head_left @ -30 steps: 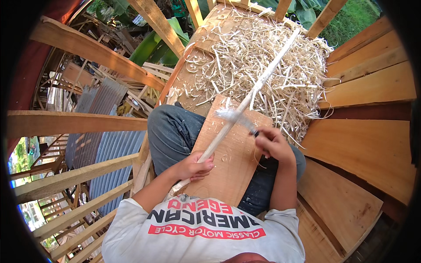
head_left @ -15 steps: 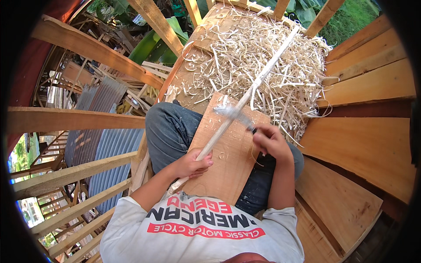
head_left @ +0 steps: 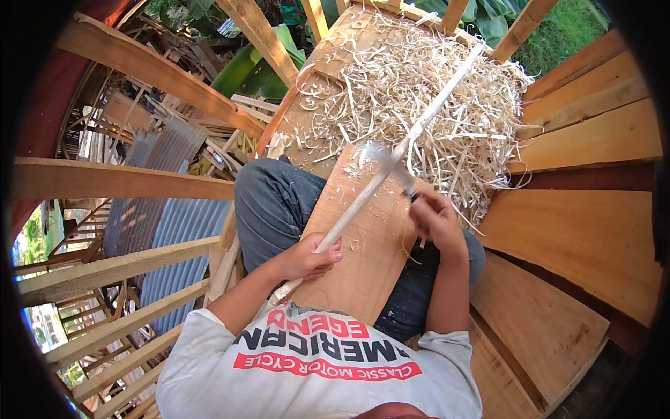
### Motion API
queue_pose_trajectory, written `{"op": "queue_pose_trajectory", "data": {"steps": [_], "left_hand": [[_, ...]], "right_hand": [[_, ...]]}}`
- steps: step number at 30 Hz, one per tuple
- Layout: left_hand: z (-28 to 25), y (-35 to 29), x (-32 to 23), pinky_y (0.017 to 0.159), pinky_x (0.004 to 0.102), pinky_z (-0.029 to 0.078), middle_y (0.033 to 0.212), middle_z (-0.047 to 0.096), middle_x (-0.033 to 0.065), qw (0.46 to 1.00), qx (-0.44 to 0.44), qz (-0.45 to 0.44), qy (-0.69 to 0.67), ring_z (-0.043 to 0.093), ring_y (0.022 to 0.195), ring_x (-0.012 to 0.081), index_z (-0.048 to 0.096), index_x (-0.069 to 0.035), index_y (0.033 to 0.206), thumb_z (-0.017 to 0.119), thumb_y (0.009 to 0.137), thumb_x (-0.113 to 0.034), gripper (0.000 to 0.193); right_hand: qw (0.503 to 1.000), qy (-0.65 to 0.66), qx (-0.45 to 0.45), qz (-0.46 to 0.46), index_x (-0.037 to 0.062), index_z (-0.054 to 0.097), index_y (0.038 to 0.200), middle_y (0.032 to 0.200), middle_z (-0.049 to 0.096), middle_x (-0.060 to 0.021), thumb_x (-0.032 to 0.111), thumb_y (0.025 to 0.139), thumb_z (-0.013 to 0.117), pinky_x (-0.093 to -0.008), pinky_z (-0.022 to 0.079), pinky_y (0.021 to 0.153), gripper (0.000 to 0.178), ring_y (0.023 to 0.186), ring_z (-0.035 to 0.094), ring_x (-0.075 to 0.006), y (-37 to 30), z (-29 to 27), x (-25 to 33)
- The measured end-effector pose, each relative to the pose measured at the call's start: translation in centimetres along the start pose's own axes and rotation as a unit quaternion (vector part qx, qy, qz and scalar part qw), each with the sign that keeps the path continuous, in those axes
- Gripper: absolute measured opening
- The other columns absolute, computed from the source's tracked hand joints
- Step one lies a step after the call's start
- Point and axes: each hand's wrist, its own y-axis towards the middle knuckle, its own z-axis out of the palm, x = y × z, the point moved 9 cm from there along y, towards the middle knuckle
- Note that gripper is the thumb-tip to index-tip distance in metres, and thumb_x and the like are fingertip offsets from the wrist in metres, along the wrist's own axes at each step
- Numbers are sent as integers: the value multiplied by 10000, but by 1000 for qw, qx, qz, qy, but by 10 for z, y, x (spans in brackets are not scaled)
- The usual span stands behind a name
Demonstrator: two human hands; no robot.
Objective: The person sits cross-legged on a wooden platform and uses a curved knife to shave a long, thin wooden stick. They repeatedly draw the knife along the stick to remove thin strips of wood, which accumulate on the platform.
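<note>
A long pale wooden stick (head_left: 370,188) slants from my lap up to the far right. My left hand (head_left: 311,258) is wrapped round it close to its near end. In my right hand (head_left: 437,222) is the dark handle of a knife (head_left: 403,180); its blade, blurred by motion, crosses the stick. Beneath lies a flat wooden board (head_left: 352,262) across my thighs, with small wood bits on it. The stick's far end rests over a heap of curled wood shavings (head_left: 453,105).
Wooden railings (head_left: 125,188) run along the left, with corrugated metal sheets (head_left: 183,241) and scrap wood below them. Plank walls (head_left: 572,244) stand close on the right. Green leaves and grass (head_left: 565,38) show beyond the far rails.
The knife and my right hand have shifted slightly up and away along the stick. My left hand keeps its grip on the stick, and the whole view has moved a little.
</note>
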Motion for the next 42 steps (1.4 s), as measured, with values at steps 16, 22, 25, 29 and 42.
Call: {"op": "queue_pose_trajectory", "data": {"steps": [16, 22, 25, 29, 42], "left_hand": [[0, 4, 0, 355, 208, 269, 561, 348, -55, 1000, -2, 0, -1, 327, 409, 44, 357, -132, 815, 555, 946, -251, 265], [0, 4, -1, 344, 219, 286, 528, 337, -52, 1000, 11, 6, -9, 323, 382, 45, 348, -133, 802, 522, 965, -225, 255], [3, 8, -5, 341, 220, 285, 529, 340, -51, 1000, -1, -6, 13, 323, 381, 44, 347, -132, 802, 520, 966, -221, 255], [0, 4, -2, 353, 206, 275, 547, 341, -59, 1000, 8, -5, -13, 327, 409, 40, 345, -136, 810, 559, 939, -226, 265], [1, 5, 0, 352, 205, 287, 541, 333, -53, 1000, 8, 1, -15, 321, 405, 42, 359, -126, 817, 492, 973, -266, 248]], "right_hand": [[997, 10, -72, -36, -29, 589, 1114, 581, 483, -1, 97, 927, 544, -197, 301, 358, 230, 395, 376, -39, 2, -13, 11], [999, -28, -36, -20, -19, 597, 1102, 590, 484, -3, 102, 929, 553, -186, 295, 361, 216, 400, 373, -40, 1, -1, -5], [992, 57, -110, -29, -12, 599, 1135, 609, 504, -16, 97, 924, 555, -199, 308, 367, 241, 415, 401, -49, 2, -18, 4], [993, -35, -101, -46, -1, 580, 1135, 618, 478, -4, 140, 952, 513, -179, 296, 363, 241, 405, 373, -39, -2, -10, -3], [968, 104, -215, -74, 53, 531, 1031, 541, 346, 37, 182, 958, 510, -206, 280, 318, 150, 371, 373, -53, -5, -49, 11]]}}
